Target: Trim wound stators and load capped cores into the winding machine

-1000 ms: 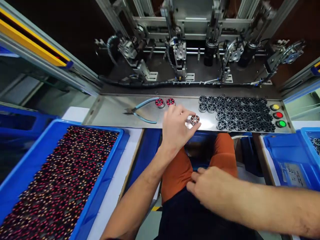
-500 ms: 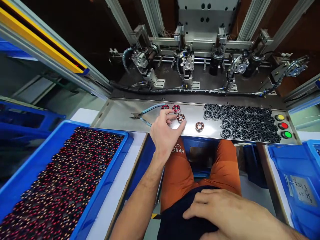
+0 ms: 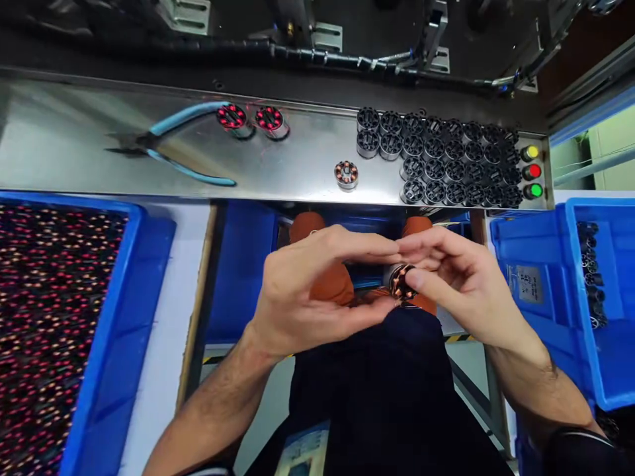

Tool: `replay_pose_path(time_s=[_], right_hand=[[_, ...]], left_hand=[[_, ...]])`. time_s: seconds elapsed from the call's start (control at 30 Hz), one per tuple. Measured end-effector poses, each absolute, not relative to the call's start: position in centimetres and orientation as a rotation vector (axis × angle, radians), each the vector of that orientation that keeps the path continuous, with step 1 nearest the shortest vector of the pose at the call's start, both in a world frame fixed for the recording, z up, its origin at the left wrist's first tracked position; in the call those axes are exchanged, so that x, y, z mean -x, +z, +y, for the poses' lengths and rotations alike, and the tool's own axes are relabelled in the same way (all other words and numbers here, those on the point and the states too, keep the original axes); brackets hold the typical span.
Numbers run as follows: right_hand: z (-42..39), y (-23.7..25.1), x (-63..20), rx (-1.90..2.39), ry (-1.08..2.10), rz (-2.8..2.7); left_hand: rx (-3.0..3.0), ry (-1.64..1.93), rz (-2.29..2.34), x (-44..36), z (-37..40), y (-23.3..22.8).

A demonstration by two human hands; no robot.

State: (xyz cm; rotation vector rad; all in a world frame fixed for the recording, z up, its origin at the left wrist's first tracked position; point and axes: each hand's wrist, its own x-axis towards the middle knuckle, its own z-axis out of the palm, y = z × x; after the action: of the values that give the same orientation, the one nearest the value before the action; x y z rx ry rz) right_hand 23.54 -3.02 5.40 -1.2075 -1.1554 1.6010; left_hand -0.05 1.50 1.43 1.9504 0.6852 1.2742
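Observation:
Above my lap, my left hand [image 3: 317, 291] holds a copper-wound motor stator [image 3: 401, 283] between its thumb and fingers. From the other side my right hand [image 3: 461, 284] pinches the same stator, its thumb lying across the wound face. The fingertips of both hands meet over it, hiding part of its body. On the steel ledge in front, another copper-wound stator [image 3: 346, 174] stands alone. Farther left are two stators lit red, one [image 3: 271, 121] beside the other [image 3: 235, 120], close to a pair of blue-handled cutting pliers [image 3: 146, 142].
Rows of black-topped stators [image 3: 434, 147] fill the ledge's right part, beside yellow, red and green buttons [image 3: 532, 171]. A blue bin [image 3: 131, 225] full of stators stands at left; another blue bin [image 3: 570, 264] holds several at right. Machine cabling [image 3: 342, 61] runs behind the ledge.
My left hand has come off the ledge, bringing a stator to above my lap. My right hand has risen from my lap to meet it. The view has shifted down and closer.

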Motion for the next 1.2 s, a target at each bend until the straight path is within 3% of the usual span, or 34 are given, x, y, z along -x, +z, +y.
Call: replay_pose_path(time_s=[0.27,0.37,0.57,0.83,1.1,1.2], right_hand=[[-2.9,4.2,-23.7,1.151,1.550,-1.009],[-2.7,3.6,-23.6,1.040,1.684,-0.821],[-2.7,2.2,-21.8,0.949,1.755,-0.430],[-3.1,1.3,-18.1,0.927,1.600,-0.395],[-3.0,0.8,-19.8,1.052,1.473,-0.462],[-2.8,1.1,-21.4,1.147,1.364,-0.719]], left_hand=[[-1.664,1.317,0.711,0.6,0.2,0.0],[-1.616,1.323,0.863,1.5,0.4,-2.4],[-0.967,1.339,1.276,1.7,0.2,-7.7],[-1.067,1.501,0.981,-4.1,-2.2,-2.5],[-0.385,1.412,1.110,-3.1,-0.9,-5.0],[-0.978,1.707,1.278,-1.3,-1.0,-4.4]])
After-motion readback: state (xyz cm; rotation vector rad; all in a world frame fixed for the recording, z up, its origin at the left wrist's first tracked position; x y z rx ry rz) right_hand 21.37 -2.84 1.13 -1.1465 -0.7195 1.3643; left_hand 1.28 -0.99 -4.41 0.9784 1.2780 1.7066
